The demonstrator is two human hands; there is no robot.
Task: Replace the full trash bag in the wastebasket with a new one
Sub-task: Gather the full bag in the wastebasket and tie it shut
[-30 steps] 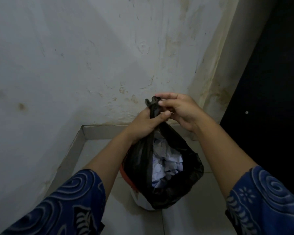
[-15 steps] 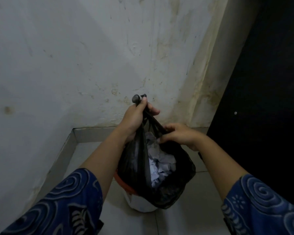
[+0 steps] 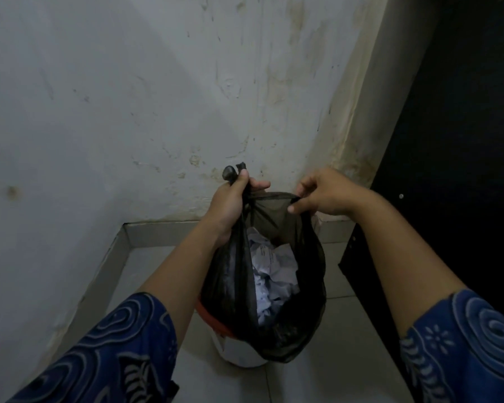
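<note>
A black trash bag (image 3: 309,312) full of crumpled white paper (image 3: 274,274) hangs over the white wastebasket (image 3: 236,351), whose red rim (image 3: 213,321) shows at its left. My left hand (image 3: 230,207) is closed around the gathered left side of the bag's top, and a twisted end sticks up above the fist. My right hand (image 3: 323,191) pinches the bag's right rim, holding the mouth stretched between both hands. The bag's lower part covers most of the basket.
A stained white wall (image 3: 128,112) stands right behind the basket, meeting a grey skirting (image 3: 157,228) and the tiled floor (image 3: 332,373). A dark door or cabinet (image 3: 448,199) fills the right side, close to my right arm.
My right hand let go of the bag's middle, moved up and to the right, and now holds the rim, spreading the mouth. The left hand keeps its grip at about the same height.
</note>
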